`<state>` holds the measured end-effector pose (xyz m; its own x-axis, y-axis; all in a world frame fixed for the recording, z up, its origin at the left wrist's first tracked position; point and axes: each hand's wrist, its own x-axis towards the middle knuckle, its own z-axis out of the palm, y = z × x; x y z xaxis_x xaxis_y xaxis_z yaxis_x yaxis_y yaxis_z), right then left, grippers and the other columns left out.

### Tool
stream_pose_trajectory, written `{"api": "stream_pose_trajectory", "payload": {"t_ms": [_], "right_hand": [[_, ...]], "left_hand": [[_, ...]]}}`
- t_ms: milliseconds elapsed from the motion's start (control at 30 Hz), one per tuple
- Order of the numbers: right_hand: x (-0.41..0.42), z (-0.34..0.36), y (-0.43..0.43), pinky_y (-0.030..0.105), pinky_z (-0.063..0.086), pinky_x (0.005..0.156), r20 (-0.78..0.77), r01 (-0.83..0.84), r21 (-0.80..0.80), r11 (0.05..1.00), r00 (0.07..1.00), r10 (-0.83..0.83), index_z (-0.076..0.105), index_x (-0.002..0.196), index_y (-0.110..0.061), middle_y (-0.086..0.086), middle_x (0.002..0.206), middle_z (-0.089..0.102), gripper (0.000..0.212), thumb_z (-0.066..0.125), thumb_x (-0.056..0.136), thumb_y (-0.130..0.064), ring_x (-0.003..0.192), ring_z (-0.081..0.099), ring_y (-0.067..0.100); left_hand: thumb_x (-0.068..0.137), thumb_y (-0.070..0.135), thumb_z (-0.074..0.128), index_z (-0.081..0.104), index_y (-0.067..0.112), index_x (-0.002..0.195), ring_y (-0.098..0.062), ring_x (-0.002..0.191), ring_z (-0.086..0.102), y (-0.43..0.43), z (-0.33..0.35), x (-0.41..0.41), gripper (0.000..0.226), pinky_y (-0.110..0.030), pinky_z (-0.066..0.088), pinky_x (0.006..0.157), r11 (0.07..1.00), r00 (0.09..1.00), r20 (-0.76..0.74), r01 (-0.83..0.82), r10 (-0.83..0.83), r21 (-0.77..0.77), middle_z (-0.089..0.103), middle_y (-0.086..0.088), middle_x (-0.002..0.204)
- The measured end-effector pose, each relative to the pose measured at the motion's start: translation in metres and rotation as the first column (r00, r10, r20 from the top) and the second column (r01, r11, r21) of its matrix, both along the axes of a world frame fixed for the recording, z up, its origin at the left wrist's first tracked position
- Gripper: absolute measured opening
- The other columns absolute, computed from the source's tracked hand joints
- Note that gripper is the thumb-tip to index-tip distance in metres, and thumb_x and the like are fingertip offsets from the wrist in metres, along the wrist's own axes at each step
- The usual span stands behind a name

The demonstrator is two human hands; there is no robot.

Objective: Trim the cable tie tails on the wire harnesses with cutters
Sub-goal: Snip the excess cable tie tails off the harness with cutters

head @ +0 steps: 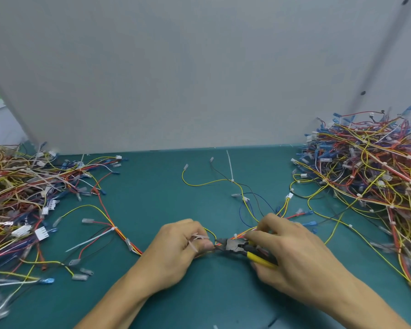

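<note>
— Left hand (183,243) pinches the harness (121,236) and some cut tails (196,237); right hand (287,252) grips the cutters (235,245), nose at a tie.
— How far along?
— Midway, I reckon: long tails (88,242) uncut here, big piles (365,167) on the tabletop (152,198).

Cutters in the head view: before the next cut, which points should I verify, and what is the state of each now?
1. Right hand grips cutters by the yellow handles: ok.
2. Left hand holds harness beside the tip: ok.
3. Blades on the tie tail only, not on wires: cannot tell.
4. Left fingertips away from the tip: not ok, very close.
5. Long tail on the left trimmed: not ok.
</note>
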<state>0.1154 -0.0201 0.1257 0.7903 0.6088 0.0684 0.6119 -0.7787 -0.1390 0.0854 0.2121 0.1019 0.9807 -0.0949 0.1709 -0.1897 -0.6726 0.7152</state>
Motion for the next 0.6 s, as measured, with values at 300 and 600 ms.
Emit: {"api": "stream_pose_trajectory", "payload": {"t_ms": [300, 600], "right_hand": [[0.0036, -0.0017, -0.008, 0.027, 0.046, 0.071, -0.054, -0.055, -0.036, 0.998, 0.997, 0.053, 0.055, 0.117, -0.039, -0.017, 0.105, 0.042, 0.043, 0.038, 0.08, -0.054, 0.089, 0.05, 0.009], [-0.0009, -0.0011, -0.0015, 0.026, 0.047, 0.071, -0.057, -0.068, 0.008, 0.998, 0.996, 0.068, 0.057, 0.114, -0.04, -0.018, 0.102, 0.047, 0.05, 0.034, 0.074, -0.059, 0.085, 0.053, 0.008]], "left_hand": [[0.083, 0.019, 0.072, 0.062, 0.025, 0.066, -0.002, 0.06, 0.049, -0.0026, -0.0004, 0.0014, 0.02, -0.015, 0.037, 0.059, 0.997, 0.998, -0.062, -0.011, 0.006, -0.077, 0.061, 0.008, 0.071], [0.084, 0.018, 0.071, 0.055, 0.027, 0.061, -0.004, 0.049, 0.037, -0.0026, -0.0026, 0.0029, 0.03, -0.014, 0.029, 0.052, 0.984, 0.996, -0.063, -0.07, 0.06, -0.162, 0.047, 0.016, 0.049]]}}
